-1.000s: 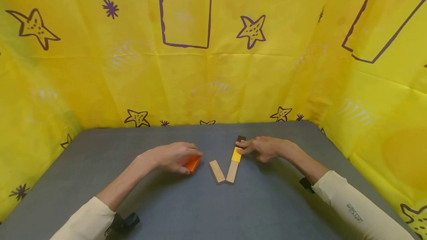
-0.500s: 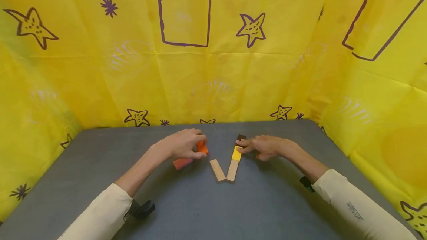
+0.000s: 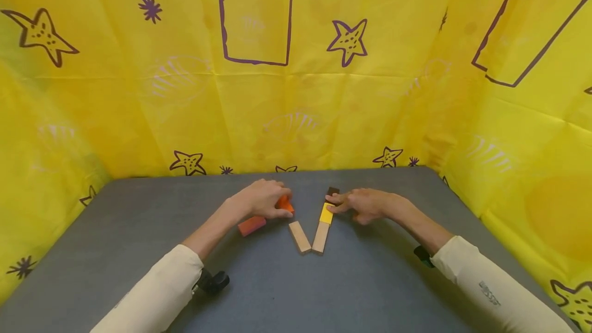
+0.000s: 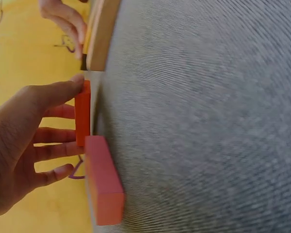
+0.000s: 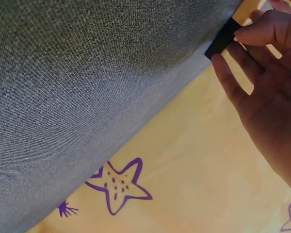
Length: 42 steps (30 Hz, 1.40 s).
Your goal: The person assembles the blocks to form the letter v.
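Note:
My left hand (image 3: 262, 200) pinches an orange block (image 4: 82, 116) between thumb and fingers, just left of the other blocks. A red block (image 3: 252, 226) lies on the table below that hand. To the right, my right hand (image 3: 367, 204) rests nearly straight fingers across a row of blocks. The dark block (image 3: 333, 192) is at the far end of this row, the yellow block (image 3: 326, 215) in the middle and a plain wooden block (image 3: 320, 239) nearest. Another plain wooden block (image 3: 299, 237) slants against its near end, making a V.
The grey table (image 3: 296, 292) runs back to a yellow curtain (image 3: 296, 96) printed with stars and frames, which also closes in both sides. Dark wrist cameras are strapped under both forearms.
My left hand has moved right and slightly away with the orange block, towards the V of blocks. The red block has come into sight behind it. My right hand has stayed in place.

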Tool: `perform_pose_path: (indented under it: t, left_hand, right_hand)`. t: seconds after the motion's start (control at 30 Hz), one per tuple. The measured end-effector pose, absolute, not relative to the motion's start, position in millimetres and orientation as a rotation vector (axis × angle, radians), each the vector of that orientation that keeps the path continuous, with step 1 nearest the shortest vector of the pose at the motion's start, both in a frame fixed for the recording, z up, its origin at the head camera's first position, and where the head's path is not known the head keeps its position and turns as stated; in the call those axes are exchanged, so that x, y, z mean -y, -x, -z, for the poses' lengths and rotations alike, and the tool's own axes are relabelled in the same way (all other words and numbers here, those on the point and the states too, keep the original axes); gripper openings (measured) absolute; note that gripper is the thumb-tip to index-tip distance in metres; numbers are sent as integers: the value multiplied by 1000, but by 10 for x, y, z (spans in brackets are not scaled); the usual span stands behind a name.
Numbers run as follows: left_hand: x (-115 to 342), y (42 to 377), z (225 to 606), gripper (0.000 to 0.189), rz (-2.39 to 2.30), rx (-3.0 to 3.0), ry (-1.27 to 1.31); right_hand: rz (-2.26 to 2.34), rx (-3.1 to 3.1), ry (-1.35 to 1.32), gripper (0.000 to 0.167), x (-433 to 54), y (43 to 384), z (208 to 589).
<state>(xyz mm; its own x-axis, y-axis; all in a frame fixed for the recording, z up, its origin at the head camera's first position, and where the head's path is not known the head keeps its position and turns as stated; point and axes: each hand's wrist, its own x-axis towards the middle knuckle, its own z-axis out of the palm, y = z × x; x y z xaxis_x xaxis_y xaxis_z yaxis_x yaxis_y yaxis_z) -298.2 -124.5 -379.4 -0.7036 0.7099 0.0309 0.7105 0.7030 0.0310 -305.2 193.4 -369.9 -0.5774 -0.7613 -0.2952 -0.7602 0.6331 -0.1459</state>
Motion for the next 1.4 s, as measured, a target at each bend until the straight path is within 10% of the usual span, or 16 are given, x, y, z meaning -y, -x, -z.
perform_pose_path:
  t: [1.4]
  left_hand:
    - [1231, 2907, 3895, 38, 247, 2990, 1294]
  right_hand:
    - [49, -2538, 1262, 75, -1962, 3033, 3728]
